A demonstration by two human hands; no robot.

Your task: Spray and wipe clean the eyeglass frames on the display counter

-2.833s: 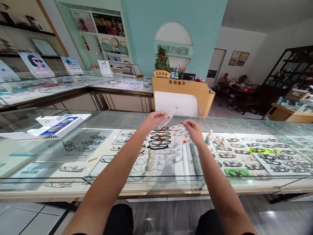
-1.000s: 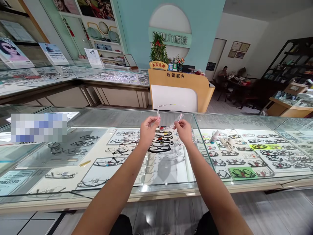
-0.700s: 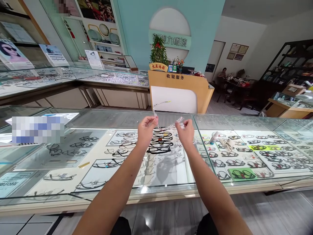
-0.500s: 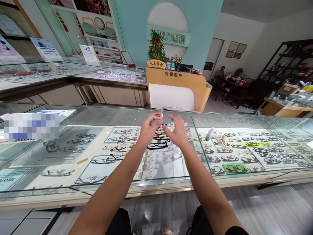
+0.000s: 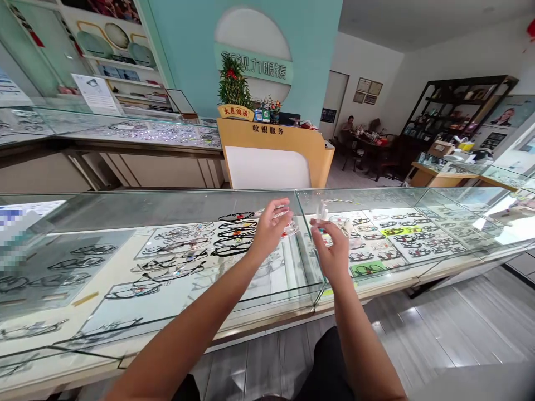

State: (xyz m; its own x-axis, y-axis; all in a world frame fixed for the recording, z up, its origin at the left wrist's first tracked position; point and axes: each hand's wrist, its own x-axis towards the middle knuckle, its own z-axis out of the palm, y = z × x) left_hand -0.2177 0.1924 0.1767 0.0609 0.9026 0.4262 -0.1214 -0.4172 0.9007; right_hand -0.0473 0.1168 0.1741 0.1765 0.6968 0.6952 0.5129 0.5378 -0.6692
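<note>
- Right hand (image 5: 331, 245): thumb and fingertips pinched together on clear-framed eyeglasses (image 5: 324, 207), held up just beyond the fingertips, one thin temple reaching out to the right.
- Left hand (image 5: 271, 227): to the left of the right hand and apart from it, fingers loosely curled, thumb parted from them.
- Clear frames with red tags (image 5: 289, 229) show just beside the left hand's fingers; whether it touches them cannot be told.
- Left of the left hand, black eyeglasses (image 5: 236, 234) lie in a neat column, with more thin frames (image 5: 173, 245) farther left.
- Just right of the right hand's fingers sits a beige cloth (image 5: 346, 225); farther right are a green card (image 5: 368, 268) and a yellow strip (image 5: 401, 230) under dark frames.
- Beneath both hands runs a long glass display counter (image 5: 146, 207).
- Beyond the hands stands a wooden cashier desk (image 5: 320, 164) with a leafy plant (image 5: 233, 86), before a teal wall (image 5: 184, 50).
- Far off, beyond the right hand, a person (image 5: 348, 126) sits at a dark table near tall shelves (image 5: 453, 111).
- Below the arms, grey plank flooring (image 5: 460, 323).
</note>
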